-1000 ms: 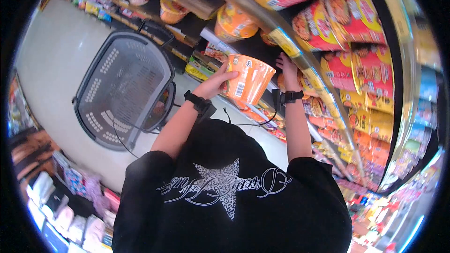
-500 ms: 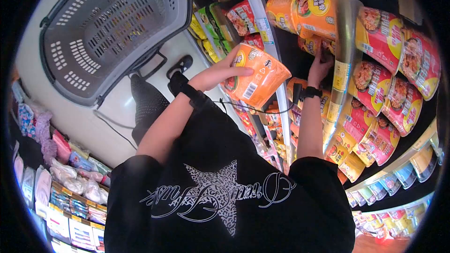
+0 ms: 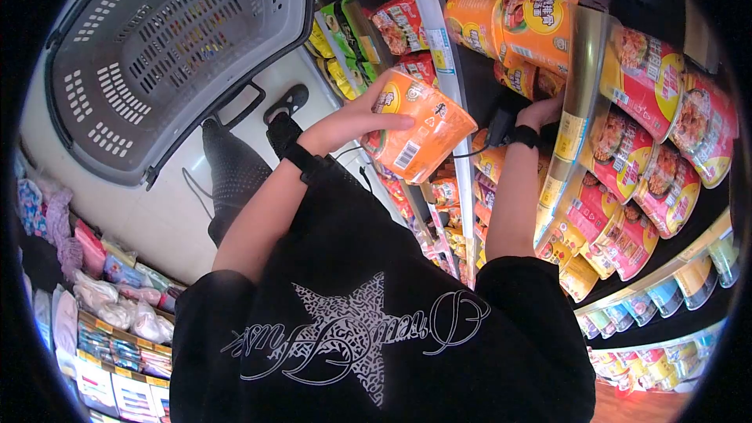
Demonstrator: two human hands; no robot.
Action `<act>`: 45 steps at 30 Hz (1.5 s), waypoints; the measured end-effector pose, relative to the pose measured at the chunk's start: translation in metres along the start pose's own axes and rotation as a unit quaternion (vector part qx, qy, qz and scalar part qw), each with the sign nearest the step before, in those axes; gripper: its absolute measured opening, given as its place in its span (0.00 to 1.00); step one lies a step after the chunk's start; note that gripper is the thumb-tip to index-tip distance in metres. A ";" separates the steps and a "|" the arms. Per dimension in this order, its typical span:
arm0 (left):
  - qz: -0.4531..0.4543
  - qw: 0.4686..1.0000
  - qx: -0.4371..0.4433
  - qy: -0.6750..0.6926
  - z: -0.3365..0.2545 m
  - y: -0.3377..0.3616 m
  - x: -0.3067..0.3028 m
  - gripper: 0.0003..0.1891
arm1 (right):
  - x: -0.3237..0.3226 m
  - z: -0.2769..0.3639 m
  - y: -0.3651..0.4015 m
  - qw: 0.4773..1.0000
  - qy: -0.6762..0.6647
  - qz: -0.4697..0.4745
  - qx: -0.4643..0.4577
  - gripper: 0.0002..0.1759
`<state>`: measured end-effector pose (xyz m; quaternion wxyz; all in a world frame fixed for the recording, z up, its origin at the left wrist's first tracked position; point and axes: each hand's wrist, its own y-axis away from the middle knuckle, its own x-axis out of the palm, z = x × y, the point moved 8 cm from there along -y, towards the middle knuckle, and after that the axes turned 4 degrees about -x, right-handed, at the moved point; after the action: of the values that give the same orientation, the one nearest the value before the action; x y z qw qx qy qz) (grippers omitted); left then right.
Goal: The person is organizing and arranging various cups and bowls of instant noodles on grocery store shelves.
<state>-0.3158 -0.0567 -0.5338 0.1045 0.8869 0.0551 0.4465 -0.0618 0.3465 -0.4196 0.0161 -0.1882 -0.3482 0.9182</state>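
My left hand [image 3: 348,124] is closed around an orange instant noodle cup [image 3: 423,129], thumb across its side, with the barcode showing. The cup is tilted in front of the shelves. My right hand [image 3: 542,112] reaches into the shelf behind the price rail [image 3: 570,137]; its fingers are mostly hidden. Just above it are a lower orange noodle cup [image 3: 523,78] and a larger orange noodle cup [image 3: 540,27] stacked over it. Whether the right hand grips a cup cannot be seen.
A grey shopping basket [image 3: 94,106] with slotted walls stands at upper left on the pale floor [image 3: 168,227]. Red noodle cups [image 3: 642,70] fill the shelf at right. Green and yellow packets [image 3: 345,39] sit further along. Bagged goods [image 3: 117,305] line the shelves at lower left.
My right hand has shifted slightly right, and its fingers have gone further out of sight among the cups. The held cup sits slightly further left in view, as does the basket.
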 end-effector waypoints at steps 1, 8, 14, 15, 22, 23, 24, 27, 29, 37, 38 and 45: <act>-0.002 1.000 0.005 -0.001 -0.004 0.002 -0.001 0.54 | -0.003 0.007 0.004 1.000 -0.003 -0.016 -0.013 0.26; 0.006 1.000 -0.016 0.016 -0.008 0.002 0.000 0.53 | -0.009 0.074 0.044 0.962 0.256 0.012 -0.097 0.24; 0.007 1.000 -0.030 -0.004 0.008 -0.004 0.003 0.50 | 0.014 0.111 0.044 0.830 0.537 0.082 -0.125 0.24; 0.015 1.000 -0.023 -0.007 0.007 -0.005 0.005 0.49 | 0.019 0.120 0.042 0.832 0.535 0.084 -0.119 0.24; 0.013 1.000 -0.017 0.010 0.006 -0.002 0.007 0.47 | 0.017 0.132 0.036 0.920 0.384 0.081 0.016 0.24; 0.008 1.000 -0.019 0.010 0.008 -0.002 0.005 0.49 | 0.013 0.128 0.034 0.921 0.382 0.078 0.019 0.24; 0.002 1.000 -0.023 0.011 0.010 -0.002 0.003 0.50 | 0.010 0.125 0.033 0.922 0.378 0.076 0.017 0.24; 0.002 0.999 -0.032 0.020 0.009 0.000 0.001 0.52 | 0.006 0.126 0.032 0.922 0.380 0.074 0.009 0.24; 0.006 0.999 -0.030 0.020 0.006 0.000 0.002 0.50 | 0.004 0.127 0.032 0.920 0.384 0.073 0.003 0.24; 0.023 0.998 -0.032 -0.047 -0.004 -0.015 0.023 0.53 | -0.002 0.137 0.036 0.912 0.402 0.088 -0.004 0.24; 0.027 0.997 -0.032 -0.061 -0.012 -0.018 0.032 0.54 | -0.002 0.139 0.040 0.907 0.410 0.098 -0.005 0.24; -0.041 0.933 0.250 -0.255 -0.060 -0.063 0.096 0.64 | -0.020 0.160 0.129 0.944 0.180 0.243 0.128 0.18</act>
<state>-0.3068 0.0307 -0.4388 -0.0917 0.9654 0.1723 0.1728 -0.0870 0.1444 -0.3866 -0.1214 -0.4261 -0.1624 0.8817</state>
